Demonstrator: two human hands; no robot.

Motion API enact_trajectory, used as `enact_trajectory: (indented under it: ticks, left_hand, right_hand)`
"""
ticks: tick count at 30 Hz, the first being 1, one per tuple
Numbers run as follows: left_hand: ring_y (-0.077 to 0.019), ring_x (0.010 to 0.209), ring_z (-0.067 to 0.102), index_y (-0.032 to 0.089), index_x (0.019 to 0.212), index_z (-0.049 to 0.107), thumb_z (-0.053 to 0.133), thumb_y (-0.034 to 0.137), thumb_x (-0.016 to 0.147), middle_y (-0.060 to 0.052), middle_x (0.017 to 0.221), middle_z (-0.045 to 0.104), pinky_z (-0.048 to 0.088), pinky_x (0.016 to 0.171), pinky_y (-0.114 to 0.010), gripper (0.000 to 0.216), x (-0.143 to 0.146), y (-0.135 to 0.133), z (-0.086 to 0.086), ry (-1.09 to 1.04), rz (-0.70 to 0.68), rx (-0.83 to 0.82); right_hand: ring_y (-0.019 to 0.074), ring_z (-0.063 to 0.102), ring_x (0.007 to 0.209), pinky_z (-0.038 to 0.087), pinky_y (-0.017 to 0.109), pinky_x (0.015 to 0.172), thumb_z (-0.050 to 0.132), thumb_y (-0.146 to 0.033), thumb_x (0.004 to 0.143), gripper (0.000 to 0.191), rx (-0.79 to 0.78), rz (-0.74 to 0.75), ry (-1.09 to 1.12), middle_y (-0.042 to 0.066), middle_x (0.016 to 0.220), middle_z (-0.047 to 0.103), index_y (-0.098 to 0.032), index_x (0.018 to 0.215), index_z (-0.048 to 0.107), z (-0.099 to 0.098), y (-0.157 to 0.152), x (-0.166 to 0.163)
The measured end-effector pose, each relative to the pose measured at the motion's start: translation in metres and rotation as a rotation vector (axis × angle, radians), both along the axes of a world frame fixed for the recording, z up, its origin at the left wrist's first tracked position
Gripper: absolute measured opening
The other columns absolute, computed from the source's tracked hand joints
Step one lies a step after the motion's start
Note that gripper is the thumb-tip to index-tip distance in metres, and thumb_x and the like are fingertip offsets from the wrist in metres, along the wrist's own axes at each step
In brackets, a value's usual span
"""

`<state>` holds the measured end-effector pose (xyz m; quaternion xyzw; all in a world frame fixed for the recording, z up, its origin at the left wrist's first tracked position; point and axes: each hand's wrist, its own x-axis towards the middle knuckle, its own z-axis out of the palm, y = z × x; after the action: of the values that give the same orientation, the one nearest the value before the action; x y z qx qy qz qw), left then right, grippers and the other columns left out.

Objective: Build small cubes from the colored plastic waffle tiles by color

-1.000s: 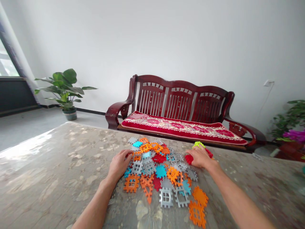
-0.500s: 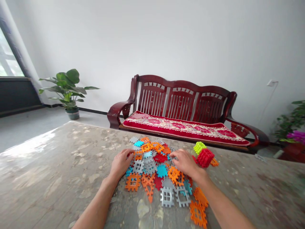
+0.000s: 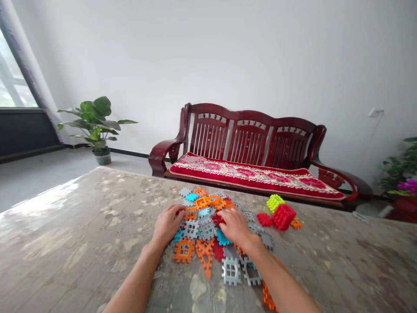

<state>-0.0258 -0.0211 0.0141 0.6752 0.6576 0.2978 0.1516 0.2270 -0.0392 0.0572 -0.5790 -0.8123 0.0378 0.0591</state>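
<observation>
Your left hand (image 3: 167, 224) and right hand (image 3: 235, 226) lie palm-down, fingers loosely curled, on the tile pile (image 3: 206, 228) at the table's (image 3: 81, 226) middle, steadying loose pieces; whether either pinches a tile, I cannot tell.

Several tiles of the plastic tile pile (image 3: 206, 227) are hidden under the right hand (image 3: 235, 226) and its forearm. At the pile's near right, an orange tile (image 3: 267, 298) is cut off by the lower edge.

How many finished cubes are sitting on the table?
2: a lime cube and a red cube, touching side by side, just right of the loose tile pile. None looks hidden.
</observation>
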Motion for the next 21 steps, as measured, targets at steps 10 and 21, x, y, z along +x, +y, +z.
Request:
enact_trajectory:
  ticks: [10,21]
  left_hand:
    - [-0.0189,0.105,0.063,0.026,0.103,0.071,0.042,0.033,0.089,-0.002,0.117,0.069,0.045,0.095,-0.029,0.033,0.000,0.001,0.000,0.007,0.006,0.004]
    - [-0.0190,0.105,0.063,0.027,0.103,0.071,0.043,0.033,0.089,-0.002,0.117,0.069,0.045,0.094,-0.030,0.032,-0.001,0.001,-0.002,-0.010,-0.004,0.012]
  right_hand:
    - [0.0208,0.063,0.096,0.041,0.029,0.081,0.052,-0.035,0.091,0.024,0.002,-0.149,0.085,0.000,0.098,0.075,-0.031,0.096,0.074,0.015,-0.014,0.025]
    - [0.0270,0.059,0.104,0.043,0.036,0.085,0.054,-0.019,0.087,0.023,0.018,-0.121,-0.127,0.008,0.104,0.071,-0.025,0.096,0.073,0.001,0.007,0.017]
